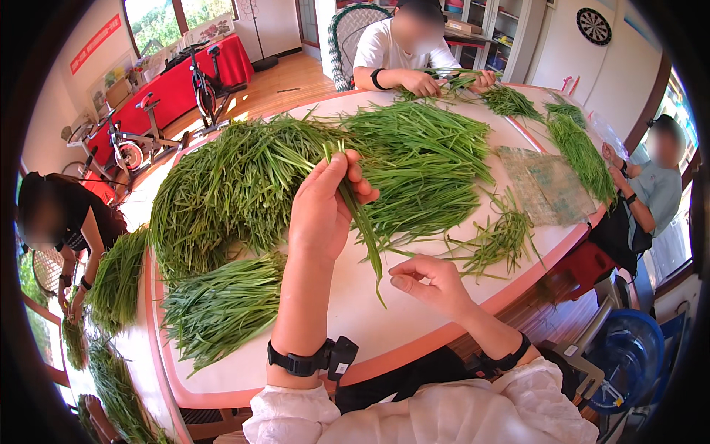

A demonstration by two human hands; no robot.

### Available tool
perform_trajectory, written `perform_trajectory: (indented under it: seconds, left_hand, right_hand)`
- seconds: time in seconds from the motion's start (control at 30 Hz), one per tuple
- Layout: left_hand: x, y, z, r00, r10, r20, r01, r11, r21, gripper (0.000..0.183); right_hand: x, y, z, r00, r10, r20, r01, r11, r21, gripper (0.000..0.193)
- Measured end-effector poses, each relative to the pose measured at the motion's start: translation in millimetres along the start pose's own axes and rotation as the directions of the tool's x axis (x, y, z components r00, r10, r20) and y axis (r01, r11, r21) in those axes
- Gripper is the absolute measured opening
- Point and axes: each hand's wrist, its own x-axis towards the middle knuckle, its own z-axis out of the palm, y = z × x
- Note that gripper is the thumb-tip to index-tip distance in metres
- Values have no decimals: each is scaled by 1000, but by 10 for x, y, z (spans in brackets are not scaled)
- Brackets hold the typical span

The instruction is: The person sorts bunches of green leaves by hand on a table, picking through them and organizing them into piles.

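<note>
My left hand (325, 200) is raised over the middle of the table, its fingers closed around a few chives (360, 214). Their pale cut ends stick up above the thumb, and the green leaves hang down past the palm to a thin tip. My right hand (438, 287) is just right of that tip, fingers loosely bent and apart, with nothing seen in it. Left of my left hand rises a large heap of chives (229, 185). Beyond my hands lies a broad pile (421, 163), and a neat bundle (222, 300) rests at the near left.
Loose scraps of chives (503, 233) lie right of my hands, beside a worn greenish sheet (543, 185). Around the pink-edged table (399, 337) several people handle more chives. A blue plastic tub (629, 355) stands at the lower right. Exercise bikes (203, 92) are at the back left.
</note>
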Motion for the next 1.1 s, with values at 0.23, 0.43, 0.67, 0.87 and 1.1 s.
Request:
perform_trajectory:
  seconds: [0.23, 0.43, 0.67, 0.87, 1.1]
  left_hand:
    - [-48, 76, 22, 998, 61, -6, -61, 998, -18, 16]
    - [-42, 92, 30, 997, 78, -4, -78, 996, -29, 16]
    - [-68, 122, 33, 996, 92, -3, -92, 996, 0, 17]
    - [-90, 118, 85, 999, 42, 15, -43, 999, 29, 16]
    - [-124, -29, 173, 998, -60, 31, 58, 997, 45, 16]
  right_hand:
    - [47, -89, 194, 995, 103, -4, -103, 995, -7, 22]
    - [27, -26, 182, 997, 68, -34, -65, 993, 96, 18]
    - [13, -7, 103, 996, -28, -86, 33, 998, 54, 14]
    - [15, 5, -29, 971, -98, -219, 93, 995, -32, 10]
    - [-39, 13, -376, 925, -170, -340, 107, 975, -196, 8]
